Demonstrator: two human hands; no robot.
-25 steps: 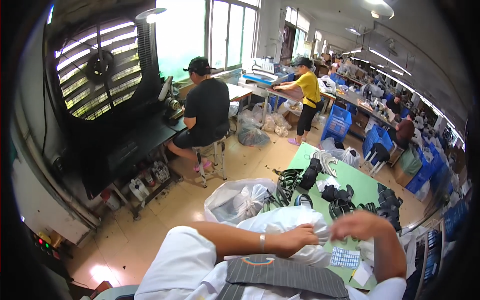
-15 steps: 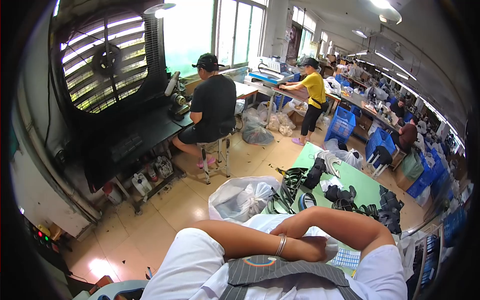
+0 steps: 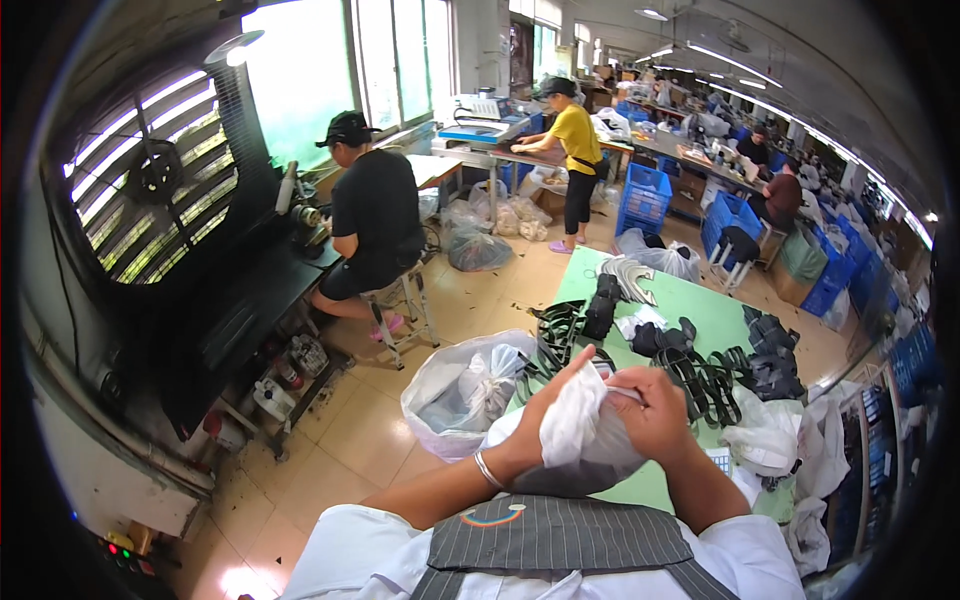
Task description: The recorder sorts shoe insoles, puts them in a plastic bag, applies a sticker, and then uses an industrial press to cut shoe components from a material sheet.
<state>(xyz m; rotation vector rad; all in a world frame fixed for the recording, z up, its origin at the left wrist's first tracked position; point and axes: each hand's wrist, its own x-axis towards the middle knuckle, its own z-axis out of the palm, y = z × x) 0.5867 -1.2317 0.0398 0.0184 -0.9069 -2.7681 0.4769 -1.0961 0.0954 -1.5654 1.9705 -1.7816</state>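
White plastic is filling the space between the two hands: a thin bag is sitting just above the near end of a green table, close to the wearer's chest. The right hand is curling its fingers nearly closed and pinching the bag's gathered upper edge. The left hand is pressing against the other side of the bag, one digit pointing up; its other fingers are hiding behind the plastic, so I cannot tell how far they are closing. A silver bracelet is circling the left wrist, and a grey striped apron is covering the wearer's front.

Beyond the hands, black straps are lying in loops across the table. Another white bag is resting to the right of the right hand. On the floor to the left, a large open sack is holding a knotted bag. Further off, a person in black is sitting on a stool, and a person in yellow is standing with arms reaching over a worktop.
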